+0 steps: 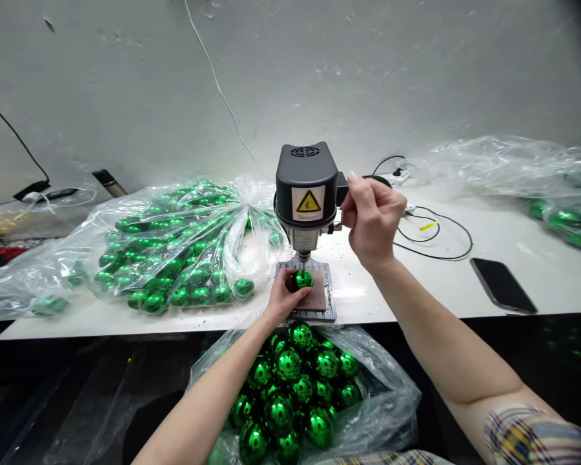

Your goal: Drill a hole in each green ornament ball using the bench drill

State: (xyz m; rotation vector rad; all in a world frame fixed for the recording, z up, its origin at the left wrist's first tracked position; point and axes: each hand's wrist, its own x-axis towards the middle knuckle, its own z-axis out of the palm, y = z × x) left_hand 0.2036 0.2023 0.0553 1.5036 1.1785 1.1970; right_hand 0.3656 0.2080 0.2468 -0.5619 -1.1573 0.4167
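Note:
A small black bench drill press [306,184] with a yellow warning label stands on the white table. Between the thumb and fingers of my left hand [285,296] is a shiny green ball [304,279], held on a brown board [318,294] over the machine's grey base plate [330,313]. The drill bit [304,263] comes down at the top of this ball; whether it has entered cannot be made out. My right hand [374,216] is closed around the press's feed handle [343,188] at the machine's right side, and its fingers hide most of the grip.
An open plastic bag [387,413] of green balls lies at my lap, below the table edge. Left on the table [571,278] is a tied clear bag [174,248] full of such balls. A phone [503,284], a black cable [458,223] and another bag [513,165] lie to the right.

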